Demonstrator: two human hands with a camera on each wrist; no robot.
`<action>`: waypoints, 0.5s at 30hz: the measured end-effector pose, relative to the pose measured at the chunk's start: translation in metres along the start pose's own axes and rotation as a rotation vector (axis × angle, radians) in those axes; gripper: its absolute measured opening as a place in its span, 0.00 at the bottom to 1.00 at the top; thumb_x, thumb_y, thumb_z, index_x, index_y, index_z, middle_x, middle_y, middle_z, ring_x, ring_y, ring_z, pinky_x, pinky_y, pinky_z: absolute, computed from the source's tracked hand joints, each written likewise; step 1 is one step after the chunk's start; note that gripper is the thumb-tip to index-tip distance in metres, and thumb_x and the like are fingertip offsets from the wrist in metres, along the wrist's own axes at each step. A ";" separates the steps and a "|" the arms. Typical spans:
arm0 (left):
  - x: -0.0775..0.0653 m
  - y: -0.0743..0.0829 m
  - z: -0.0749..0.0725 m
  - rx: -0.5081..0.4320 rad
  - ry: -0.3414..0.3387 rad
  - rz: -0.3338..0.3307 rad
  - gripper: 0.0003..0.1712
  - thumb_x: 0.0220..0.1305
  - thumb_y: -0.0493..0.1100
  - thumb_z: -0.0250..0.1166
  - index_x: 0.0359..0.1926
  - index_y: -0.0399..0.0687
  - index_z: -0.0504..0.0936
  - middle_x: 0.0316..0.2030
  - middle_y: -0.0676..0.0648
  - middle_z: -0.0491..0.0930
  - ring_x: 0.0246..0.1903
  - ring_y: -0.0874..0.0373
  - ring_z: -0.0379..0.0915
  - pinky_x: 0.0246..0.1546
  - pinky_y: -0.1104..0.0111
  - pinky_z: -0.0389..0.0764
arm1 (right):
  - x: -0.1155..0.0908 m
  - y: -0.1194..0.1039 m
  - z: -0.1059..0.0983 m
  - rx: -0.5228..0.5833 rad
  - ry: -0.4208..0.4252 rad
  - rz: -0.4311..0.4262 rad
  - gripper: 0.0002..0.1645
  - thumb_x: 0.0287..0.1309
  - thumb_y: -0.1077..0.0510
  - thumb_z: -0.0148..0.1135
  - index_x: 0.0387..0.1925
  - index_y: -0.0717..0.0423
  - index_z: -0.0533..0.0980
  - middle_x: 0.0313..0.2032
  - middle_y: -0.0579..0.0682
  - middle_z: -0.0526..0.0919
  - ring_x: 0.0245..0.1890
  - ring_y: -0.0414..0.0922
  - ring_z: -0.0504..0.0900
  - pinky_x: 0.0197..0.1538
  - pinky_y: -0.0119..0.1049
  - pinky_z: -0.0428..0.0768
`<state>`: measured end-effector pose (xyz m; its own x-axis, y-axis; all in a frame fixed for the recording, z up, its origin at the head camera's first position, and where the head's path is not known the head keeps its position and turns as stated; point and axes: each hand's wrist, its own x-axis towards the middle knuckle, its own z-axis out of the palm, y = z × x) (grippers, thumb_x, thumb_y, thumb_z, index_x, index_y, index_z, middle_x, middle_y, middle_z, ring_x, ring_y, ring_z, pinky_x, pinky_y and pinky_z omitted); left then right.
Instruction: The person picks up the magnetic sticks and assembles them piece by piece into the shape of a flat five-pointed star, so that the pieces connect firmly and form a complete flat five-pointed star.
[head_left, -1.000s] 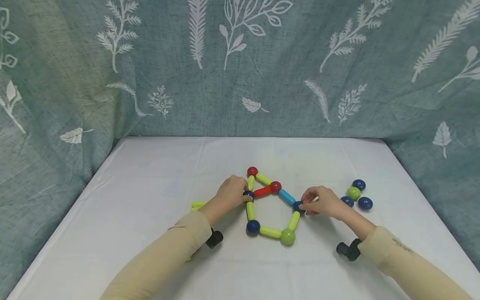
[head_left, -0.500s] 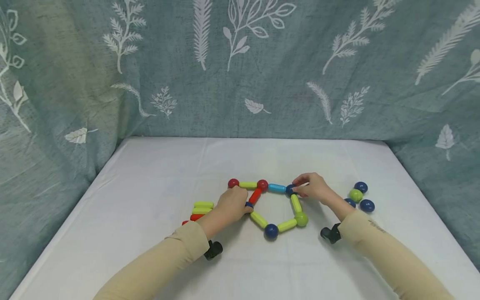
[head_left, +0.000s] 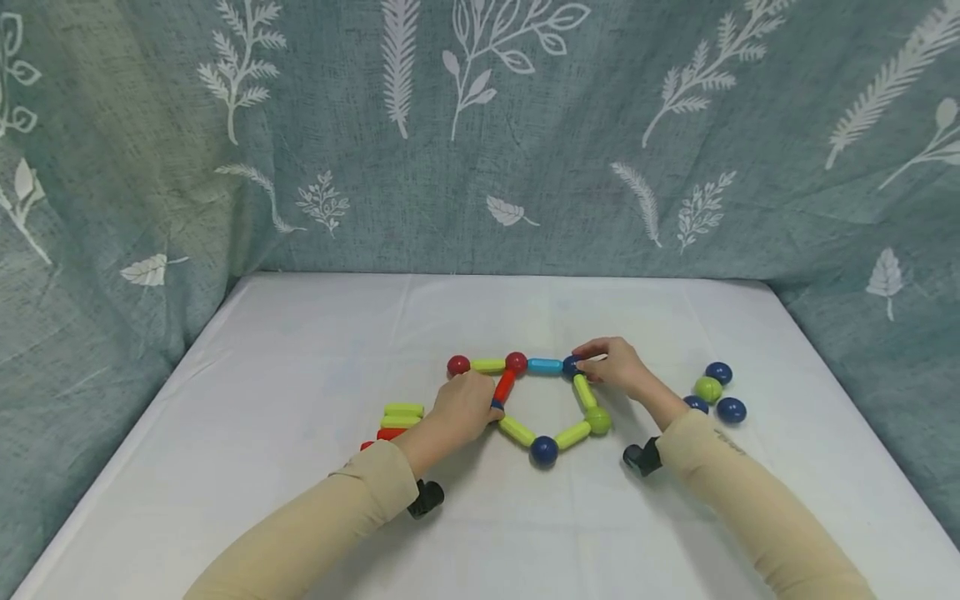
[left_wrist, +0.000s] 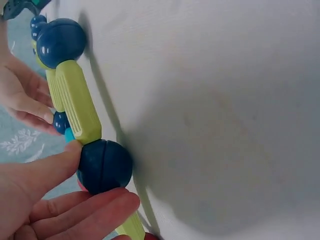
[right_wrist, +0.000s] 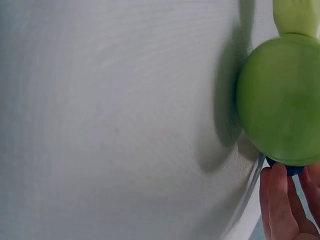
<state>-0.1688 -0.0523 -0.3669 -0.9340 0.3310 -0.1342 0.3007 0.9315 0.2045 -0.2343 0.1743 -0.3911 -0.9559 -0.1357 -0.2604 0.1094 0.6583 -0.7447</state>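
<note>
One white table (head_left: 315,350) held a five-sided ring of rods and balls (head_left: 517,431) near its middle. The left hand (head_left: 463,408) was clamped on a navy ball (left_wrist: 106,166) at the ring's near left corner, while the right hand (head_left: 613,367) pinched a blue ball (head_left: 572,365) at its far right corner; outside the ring, farther right, sat a green ball (head_left: 708,388).

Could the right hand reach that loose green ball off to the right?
Likely yes, if the right hand lets go of its blue ball; the green ball lies uncovered, though loose blue balls crowd it.
</note>
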 end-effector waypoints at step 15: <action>-0.037 -0.092 -0.029 -0.236 -0.117 -0.049 0.18 0.60 0.37 0.59 0.51 0.35 0.76 0.48 0.37 0.75 0.47 0.45 0.70 0.49 0.54 0.72 | 0.000 0.003 0.001 0.024 0.009 0.012 0.17 0.61 0.64 0.55 0.52 0.65 0.73 0.50 0.61 0.75 0.38 0.48 0.79 0.38 0.34 0.78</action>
<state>-0.1676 -0.1550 -0.3523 -0.9137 0.3143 -0.2574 0.1897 0.8904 0.4137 -0.2335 0.1749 -0.3939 -0.9570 -0.1213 -0.2635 0.1270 0.6416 -0.7564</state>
